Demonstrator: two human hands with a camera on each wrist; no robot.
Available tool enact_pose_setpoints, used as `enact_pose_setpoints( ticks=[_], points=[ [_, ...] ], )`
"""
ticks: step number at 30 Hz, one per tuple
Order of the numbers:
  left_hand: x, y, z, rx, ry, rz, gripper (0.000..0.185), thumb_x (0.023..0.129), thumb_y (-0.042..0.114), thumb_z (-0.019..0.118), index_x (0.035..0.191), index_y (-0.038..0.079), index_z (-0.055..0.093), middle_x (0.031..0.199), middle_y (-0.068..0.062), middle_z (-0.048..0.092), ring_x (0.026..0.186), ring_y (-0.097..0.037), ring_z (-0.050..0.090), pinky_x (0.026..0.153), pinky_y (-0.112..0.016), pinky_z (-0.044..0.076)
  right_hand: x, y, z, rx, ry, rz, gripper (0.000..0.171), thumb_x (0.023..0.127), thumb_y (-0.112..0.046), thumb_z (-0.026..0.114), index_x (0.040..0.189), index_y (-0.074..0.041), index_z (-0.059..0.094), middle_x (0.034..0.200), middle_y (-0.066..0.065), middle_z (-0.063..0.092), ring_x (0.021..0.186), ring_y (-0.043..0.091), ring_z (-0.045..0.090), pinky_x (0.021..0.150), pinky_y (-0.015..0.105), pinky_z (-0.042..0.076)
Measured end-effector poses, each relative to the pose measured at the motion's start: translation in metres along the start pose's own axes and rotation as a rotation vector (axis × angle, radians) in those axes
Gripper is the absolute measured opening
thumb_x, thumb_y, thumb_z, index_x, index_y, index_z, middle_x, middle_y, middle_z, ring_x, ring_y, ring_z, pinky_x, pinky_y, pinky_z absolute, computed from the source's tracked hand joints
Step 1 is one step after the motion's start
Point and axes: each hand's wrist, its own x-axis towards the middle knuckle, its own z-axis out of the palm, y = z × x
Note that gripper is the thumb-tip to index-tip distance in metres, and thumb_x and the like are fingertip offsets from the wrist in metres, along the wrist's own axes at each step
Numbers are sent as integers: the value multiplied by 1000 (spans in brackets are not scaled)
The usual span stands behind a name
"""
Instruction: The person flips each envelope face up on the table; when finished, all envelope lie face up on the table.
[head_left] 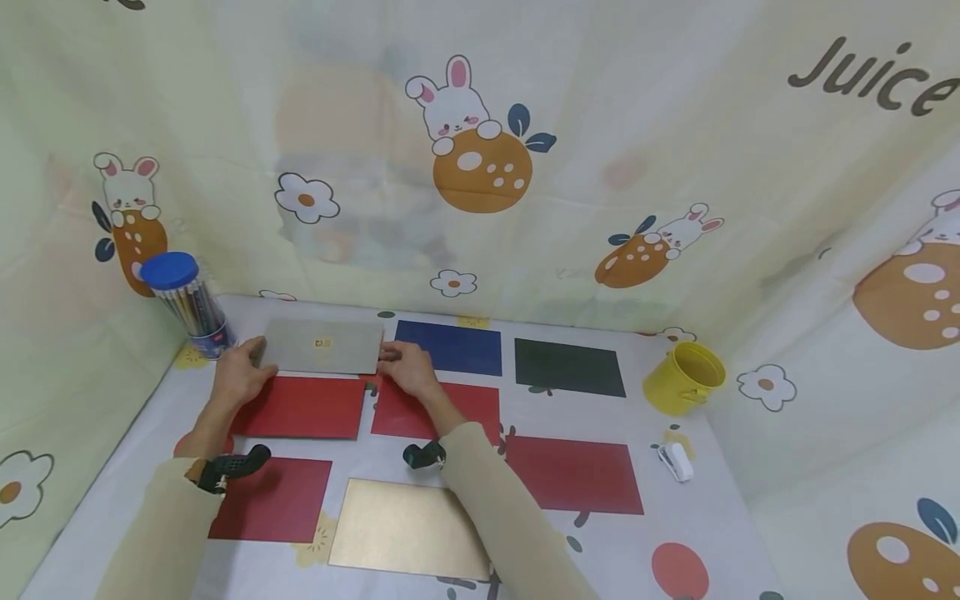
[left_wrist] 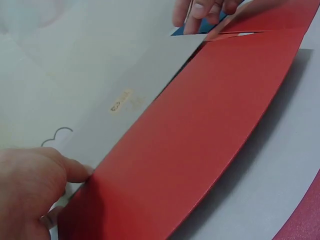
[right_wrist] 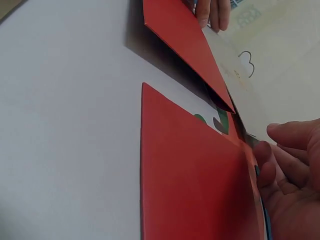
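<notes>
A grey card point(head_left: 322, 346) with a small gold sticker lies along the back left. At its left end, my left hand point(head_left: 242, 372) pinches the edge, with the thumb along the seam beside a red card point(head_left: 300, 407). That red card's near edge casts a shadow on the table in the left wrist view. My right hand point(head_left: 408, 367) has its loosely bent fingertips at the grey card's right end. The right forearm crosses over a second red card point(head_left: 472, 402). Beside the right hand lies a blue card point(head_left: 461, 348).
A dark green card point(head_left: 570, 367), two dark red cards point(head_left: 273, 500) point(head_left: 573, 475) and a gold card point(head_left: 405, 527) lie around. A blue-lidded jar of pencils point(head_left: 187, 304) stands back left. A yellow bucket point(head_left: 678, 385) and a white stapler point(head_left: 678, 461) are at the right.
</notes>
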Motion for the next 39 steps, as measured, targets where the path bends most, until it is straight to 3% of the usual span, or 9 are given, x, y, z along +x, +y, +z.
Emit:
enact_pose_setpoints(
  ticks=[4,7,10,22,26,29,34,39],
  points=[
    [0,-2,1,-3,-7,-12,64,91,9,66,145,-13,40,142,-37,45,134,-53,40,111,-60,32,-2,-1,-1,-25,-24,-1,41,95,-19,69,134,-12,65,117,0,74,118,17,64,116,42,34],
    [-1,-3,2,-4,-5,-9,64,91,10,66,145,-13,39,142,-37,45,134,-53,40,111,-60,32,-5,-2,-2,-15,-41,17,40,96,-19,68,135,-11,65,118,1,74,118,19,64,113,42,37],
    [-1,-5,3,-5,6,-9,63,91,10,66,144,-12,40,141,-37,46,133,-53,41,110,-60,33,-7,-2,-2,-3,-52,26,40,96,-19,67,135,-11,65,119,1,73,115,18,65,99,36,51],
    [-5,-4,5,-45,-2,-57,59,96,12,61,148,-7,40,140,-36,48,130,-51,45,109,-61,34,-12,-2,-2,25,-61,20,39,96,-19,67,134,-11,65,116,1,73,110,17,66,95,34,52],
    [-5,-5,4,-78,26,-53,57,98,14,59,148,-5,41,138,-36,50,129,-51,48,108,-62,36,-13,-2,-4,33,-56,7,38,97,-19,67,134,-10,65,115,1,74,108,17,66,94,36,53],
    [-7,-3,2,-104,58,-35,54,99,16,58,147,-4,43,136,-36,52,127,-51,50,106,-62,37,-14,-1,-6,23,-52,-3,38,97,-20,67,134,-12,65,116,1,73,109,18,65,93,36,53],
    [-11,3,-2,-132,131,53,48,101,19,56,143,-4,50,132,-34,57,123,-49,54,100,-61,42,-17,3,-14,3,-36,-32,37,97,-23,66,134,-19,66,116,-3,71,107,16,63,89,34,54],
    [-18,18,-4,-182,168,125,45,101,19,56,141,-3,53,135,-28,58,121,-44,56,96,-58,45,-26,5,-30,37,-18,-83,36,98,-28,66,133,-19,66,117,-4,69,107,14,64,87,32,55]
  ],
)
